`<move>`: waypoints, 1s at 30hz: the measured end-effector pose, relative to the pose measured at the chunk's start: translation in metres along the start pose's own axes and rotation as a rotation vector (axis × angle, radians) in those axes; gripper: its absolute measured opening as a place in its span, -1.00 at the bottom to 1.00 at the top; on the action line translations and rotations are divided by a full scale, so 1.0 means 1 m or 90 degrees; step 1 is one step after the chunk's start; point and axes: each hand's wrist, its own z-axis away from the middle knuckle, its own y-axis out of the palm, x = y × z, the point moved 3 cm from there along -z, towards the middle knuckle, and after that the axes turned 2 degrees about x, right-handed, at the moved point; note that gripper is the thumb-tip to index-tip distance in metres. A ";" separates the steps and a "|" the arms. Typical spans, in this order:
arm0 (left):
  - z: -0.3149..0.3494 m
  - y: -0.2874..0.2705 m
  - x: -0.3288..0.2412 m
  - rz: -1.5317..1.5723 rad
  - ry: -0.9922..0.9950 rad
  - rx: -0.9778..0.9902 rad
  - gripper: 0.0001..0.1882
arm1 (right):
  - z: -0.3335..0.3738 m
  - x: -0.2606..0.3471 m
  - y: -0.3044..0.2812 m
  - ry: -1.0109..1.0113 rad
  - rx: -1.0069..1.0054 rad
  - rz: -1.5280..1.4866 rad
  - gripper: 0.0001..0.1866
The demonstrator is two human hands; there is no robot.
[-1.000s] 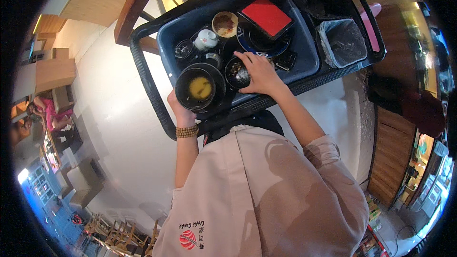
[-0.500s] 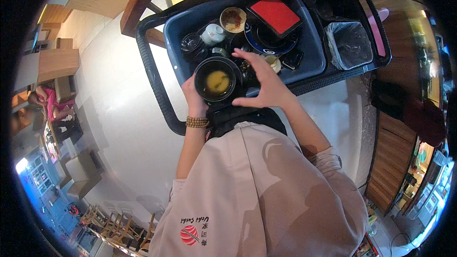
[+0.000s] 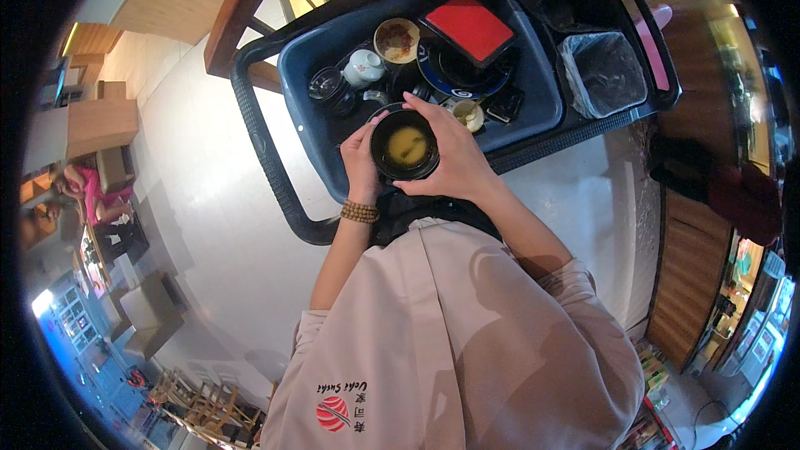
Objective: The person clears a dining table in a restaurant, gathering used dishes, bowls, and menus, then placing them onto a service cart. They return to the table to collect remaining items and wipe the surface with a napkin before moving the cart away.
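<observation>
A round black bowl point(image 3: 405, 145) with yellowish soup in its bottom is held upright between my two hands, over the near edge of a blue-grey tub point(image 3: 335, 171). My left hand point(image 3: 362, 168) is closed on its left side, a beaded bracelet on that wrist. Around its right side curve the fingers and thumb of my right hand point(image 3: 457, 150). Beyond the bowl, the tub holds a white cup point(image 3: 364, 68), a small bowl with red scraps point(image 3: 397, 40), dark glassy dishes point(image 3: 332, 90), a blue-rimmed plate point(image 3: 431, 72) and a red-topped rectangular tray point(image 3: 470, 27).
The tub rides on a black cart point(image 3: 271, 171) with a raised handle rail. Beside it on the right hangs a bin with a clear liner point(image 3: 612, 75). A wooden railing point(image 3: 229, 29) rises behind the cart. Far left, a person in pink point(image 3: 102, 196) sits near a table.
My right hand has closed in on the bowl's right side, where it was spread apart before. The bowl has shifted slightly right, with my left hand still on it.
</observation>
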 end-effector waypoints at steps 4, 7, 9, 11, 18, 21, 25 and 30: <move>-0.003 0.002 -0.003 -0.115 0.046 -0.004 -0.62 | 0.002 0.005 -0.019 -0.001 -0.054 -0.030 0.16; -0.006 -0.002 -0.009 -0.184 0.138 -0.052 -0.57 | 0.001 0.008 -0.042 -0.004 -0.099 0.022 0.16; -0.008 -0.001 -0.018 -0.162 0.077 -0.077 -0.55 | 0.002 0.005 -0.057 -0.006 -0.128 0.040 0.16; -0.018 -0.013 -0.016 -0.144 0.047 -0.089 -0.56 | 0.006 0.001 -0.072 0.010 -0.151 0.053 0.14; -0.047 -0.027 -0.025 -0.051 0.053 -0.167 -0.65 | 0.031 -0.027 -0.112 0.085 -0.244 0.112 0.13; -0.053 -0.036 -0.022 -0.051 0.071 -0.184 -0.65 | 0.043 -0.038 -0.121 0.105 -0.270 0.157 0.12; -0.056 -0.030 -0.024 -0.189 0.139 -0.200 -0.64 | 0.057 -0.053 -0.128 0.150 -0.311 0.136 0.13; -0.062 -0.047 -0.008 -0.296 0.175 -0.213 -0.60 | 0.064 -0.069 -0.144 0.157 -0.338 0.168 0.14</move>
